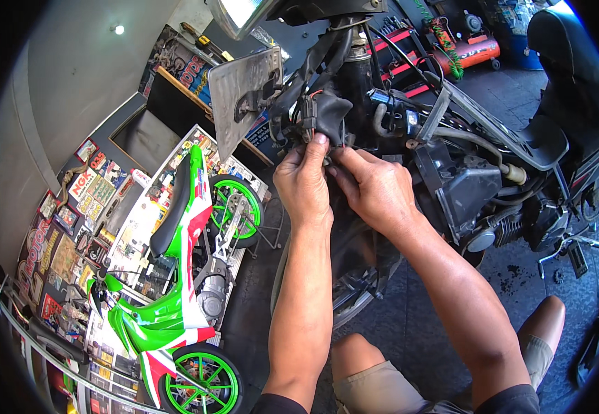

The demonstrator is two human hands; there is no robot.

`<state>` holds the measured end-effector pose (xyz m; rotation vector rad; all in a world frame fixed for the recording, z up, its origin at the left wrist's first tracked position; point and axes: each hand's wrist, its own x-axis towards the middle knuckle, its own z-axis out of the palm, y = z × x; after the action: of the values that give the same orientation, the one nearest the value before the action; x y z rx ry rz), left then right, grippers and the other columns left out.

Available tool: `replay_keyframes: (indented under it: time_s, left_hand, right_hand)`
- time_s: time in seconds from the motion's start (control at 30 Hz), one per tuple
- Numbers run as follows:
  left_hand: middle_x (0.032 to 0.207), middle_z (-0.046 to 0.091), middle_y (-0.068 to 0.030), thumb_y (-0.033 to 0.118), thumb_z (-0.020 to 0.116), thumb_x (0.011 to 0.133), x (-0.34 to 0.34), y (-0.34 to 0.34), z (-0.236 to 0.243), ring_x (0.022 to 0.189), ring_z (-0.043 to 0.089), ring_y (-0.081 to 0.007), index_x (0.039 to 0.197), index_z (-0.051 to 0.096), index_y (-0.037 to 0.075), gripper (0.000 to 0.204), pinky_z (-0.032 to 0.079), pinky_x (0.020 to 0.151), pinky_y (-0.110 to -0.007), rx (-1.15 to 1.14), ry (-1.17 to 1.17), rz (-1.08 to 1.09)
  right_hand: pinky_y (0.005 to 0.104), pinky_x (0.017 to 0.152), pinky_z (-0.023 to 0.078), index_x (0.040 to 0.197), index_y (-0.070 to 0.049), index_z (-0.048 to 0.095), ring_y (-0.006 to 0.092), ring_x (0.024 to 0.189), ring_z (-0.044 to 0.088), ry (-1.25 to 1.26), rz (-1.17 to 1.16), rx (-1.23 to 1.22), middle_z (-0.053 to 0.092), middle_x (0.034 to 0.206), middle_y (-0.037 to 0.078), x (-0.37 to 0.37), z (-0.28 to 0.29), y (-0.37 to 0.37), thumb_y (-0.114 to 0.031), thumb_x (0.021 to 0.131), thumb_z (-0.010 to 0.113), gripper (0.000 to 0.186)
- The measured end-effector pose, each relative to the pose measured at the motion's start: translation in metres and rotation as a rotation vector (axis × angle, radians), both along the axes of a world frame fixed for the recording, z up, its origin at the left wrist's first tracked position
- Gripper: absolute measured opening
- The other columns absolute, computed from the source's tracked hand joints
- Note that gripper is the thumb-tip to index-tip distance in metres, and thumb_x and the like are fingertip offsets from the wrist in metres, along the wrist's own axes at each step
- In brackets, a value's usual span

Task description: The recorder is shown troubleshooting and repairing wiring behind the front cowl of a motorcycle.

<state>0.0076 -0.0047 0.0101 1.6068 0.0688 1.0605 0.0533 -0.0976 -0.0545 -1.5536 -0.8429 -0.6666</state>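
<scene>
Both my hands meet at the front of a partly stripped motorcycle (455, 190), close to its steering column (357, 69). My left hand (303, 179) is closed, its thumb pressing the lower edge of a soft black rubber boot (334, 114). Just left of the boot, a dark connector with thin wires (308, 114) stands above that thumb. My right hand (380, 192) pinches with thumb and forefinger right beside the left fingertips. Whatever lies between its fingers is small and mostly hidden. A scuffed flat grey panel (246, 100) juts out left of the boot.
At the left stands a green, white and red motorcycle (196, 276) before a glass display counter (130, 228). A red compressor tank (468, 54) and a tool rack (399, 58) are at the back. The black seat (555, 62) rises at right. Dark debris (517, 279) spots the floor.
</scene>
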Motion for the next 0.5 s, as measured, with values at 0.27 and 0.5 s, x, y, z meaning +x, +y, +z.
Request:
replay_keyframes:
  time_s: [0.27, 0.5]
  left_hand:
    - [0.068, 0.051, 0.0064, 0.028, 0.082, 0.092, 0.0025, 0.0032, 0.0007, 0.054, 0.041, -0.0032, 0.085, 0.068, 0.005, 0.027, 0.029, 0.048, -0.021, -0.070, -0.008, -0.002]
    - [0.072, 0.057, 0.0076, 0.024, 0.080, 0.096, -0.0006, 0.0092, -0.0081, 0.062, 0.041, -0.0018, 0.085, 0.075, 0.001, 0.026, 0.029, 0.055, -0.023, 0.009, -0.004, -0.033]
  right_hand:
    - [0.0501, 0.062, 0.056, 0.107, -0.011, 0.063, 0.0390, 0.076, 0.072, -0.039, 0.082, 0.092, 0.072, 0.092, 0.011, 0.0031, -0.0065, -0.0003, -0.023, 0.094, 0.071, 0.019]
    - [0.0487, 0.068, 0.058, 0.107, -0.006, 0.068, 0.0413, 0.079, 0.072, 0.051, 0.076, 0.215, 0.073, 0.095, 0.015, -0.0007, -0.0026, 0.0007, -0.016, 0.093, 0.069, 0.017]
